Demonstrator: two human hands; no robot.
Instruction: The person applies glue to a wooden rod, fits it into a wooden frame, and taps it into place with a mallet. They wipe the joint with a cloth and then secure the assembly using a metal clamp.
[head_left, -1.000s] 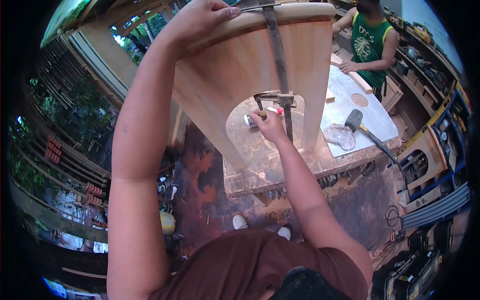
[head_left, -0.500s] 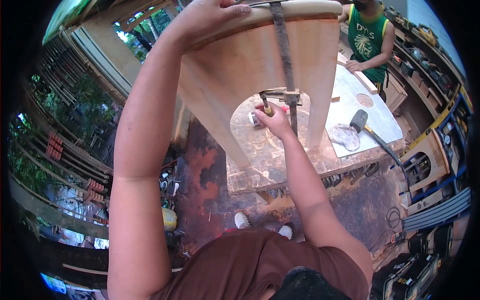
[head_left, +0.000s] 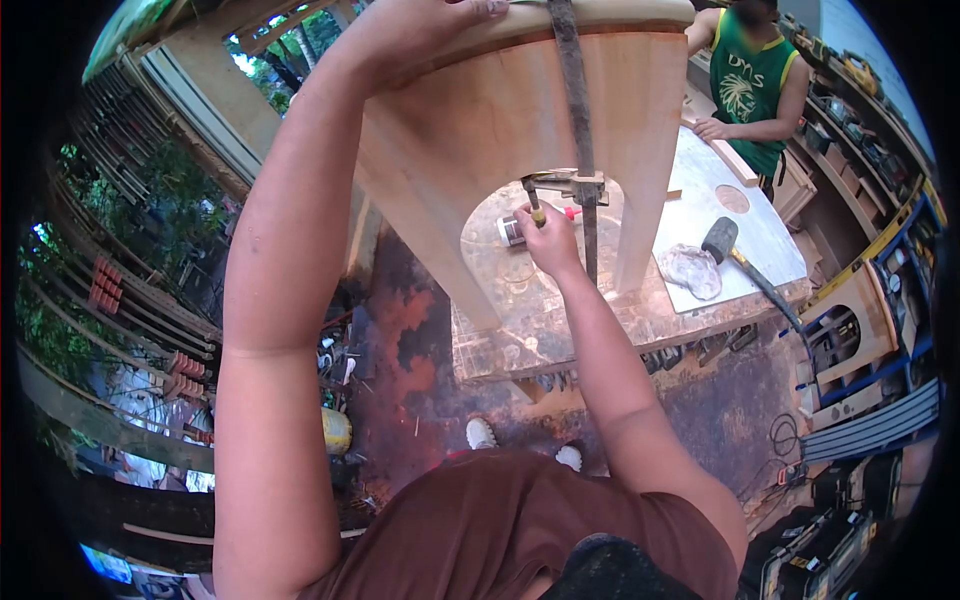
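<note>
A large wooden piece with an arched cutout stands upright on the workbench. A metal bar clamp runs down its face. My right hand is closed around the clamp's handle in front of the cutout. My left hand rests on the curved top edge at the upper left, thumb stretched along it, the other fingers mostly hidden. Behind my right hand lies a white bottle with a red tip.
The workbench holds a white board, a black mallet and a crumpled plastic bag. Across the bench a person in a green top touches a wooden strip. Shelves and tool cases stand at the right.
My right hand has shifted slightly at the clamp handle, its fingers turned. The person in green appears a little further right. My left hand stays on the top edge.
</note>
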